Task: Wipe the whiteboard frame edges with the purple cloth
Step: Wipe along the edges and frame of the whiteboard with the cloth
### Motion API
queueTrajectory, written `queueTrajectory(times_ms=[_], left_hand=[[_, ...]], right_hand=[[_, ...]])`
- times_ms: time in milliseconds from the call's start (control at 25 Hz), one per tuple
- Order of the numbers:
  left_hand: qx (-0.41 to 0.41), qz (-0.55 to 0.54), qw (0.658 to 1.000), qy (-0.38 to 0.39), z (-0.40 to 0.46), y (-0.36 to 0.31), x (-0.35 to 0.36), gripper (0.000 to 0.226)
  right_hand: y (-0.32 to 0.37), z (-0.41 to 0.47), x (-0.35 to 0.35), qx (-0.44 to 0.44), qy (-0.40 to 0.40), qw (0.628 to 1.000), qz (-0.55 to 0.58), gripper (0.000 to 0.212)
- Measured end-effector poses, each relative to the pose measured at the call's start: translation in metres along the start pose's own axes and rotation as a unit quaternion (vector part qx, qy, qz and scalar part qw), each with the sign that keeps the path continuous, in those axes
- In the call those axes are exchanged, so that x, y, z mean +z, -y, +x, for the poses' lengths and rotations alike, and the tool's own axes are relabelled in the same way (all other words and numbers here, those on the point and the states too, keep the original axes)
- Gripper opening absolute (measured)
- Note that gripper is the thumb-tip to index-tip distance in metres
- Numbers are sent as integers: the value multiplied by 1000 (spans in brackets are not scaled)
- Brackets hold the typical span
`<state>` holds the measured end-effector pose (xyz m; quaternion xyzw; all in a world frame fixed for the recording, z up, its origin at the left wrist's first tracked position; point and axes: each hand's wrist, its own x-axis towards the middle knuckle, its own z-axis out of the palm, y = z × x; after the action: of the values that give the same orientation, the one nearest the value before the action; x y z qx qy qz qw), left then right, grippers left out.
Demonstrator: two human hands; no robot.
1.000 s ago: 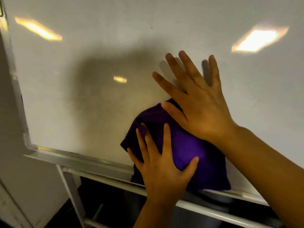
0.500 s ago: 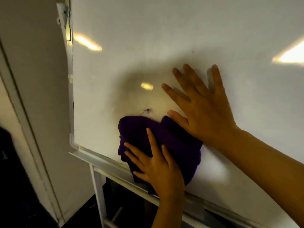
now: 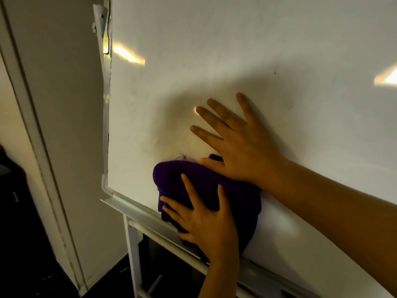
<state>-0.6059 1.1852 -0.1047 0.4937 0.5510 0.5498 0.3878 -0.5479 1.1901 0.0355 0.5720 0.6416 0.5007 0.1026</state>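
Your left hand (image 3: 206, 220) is pressing flat on the purple cloth (image 3: 202, 190), its fingers (image 3: 190, 190) spread wide across the fabric and the thumb lying along the cloth's right part. Nothing is being pinched; the palm is simply bearing down. The cloth is sitting bunched against the lower left area of the whiteboard (image 3: 236, 50), its bottom edge draping over the bottom frame edge (image 3: 137, 211) and the ledge just beneath it.

Your right hand (image 3: 238, 147) is lying flat a little higher, fingers fanned out and open on the bare board surface, with the thumb and the heel of the palm touching the top of the cloth. Its forearm is reaching in from the right side of the view.

Beyond the cloth, the rounded bottom left corner of the frame (image 3: 105, 186) is showing near it but apart from it, and the left frame edge (image 3: 106, 100) is running upward from there, looking rough and peeling near its top. A white stand leg (image 3: 133, 254) is dropping down below the ledge. Ceiling lights are reflecting on the glossy board, and your shadow is falling across its middle. Farther left, a pale wall (image 3: 60, 104) with a door frame is standing behind the board.
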Motion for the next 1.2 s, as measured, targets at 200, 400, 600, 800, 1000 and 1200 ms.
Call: queueTrajectory(times_ms=[200,400,600,800,1000,1200], left_hand=[[-5,-31,1000,-2,25,-2,-5,77],[-21,-54,998,-37,75,1,-22,82],[4,-42,998,-47,127,8,-39,67],[-29,-79,996,-29,129,3,-33,74],[-36,-12,999,5,128,2,-25,83],[-52,-34,998,-2,147,5,-29,89]], right_hand=[[-6,0,-6,-4,12,999,41,73],[-3,11,-9,-7,4,999,37,72],[19,66,-13,-19,-11,999,49,89],[27,80,0,-21,17,1000,8,86],[20,79,-4,-17,30,999,-3,73],[-3,87,-2,-9,24,1000,9,66]])
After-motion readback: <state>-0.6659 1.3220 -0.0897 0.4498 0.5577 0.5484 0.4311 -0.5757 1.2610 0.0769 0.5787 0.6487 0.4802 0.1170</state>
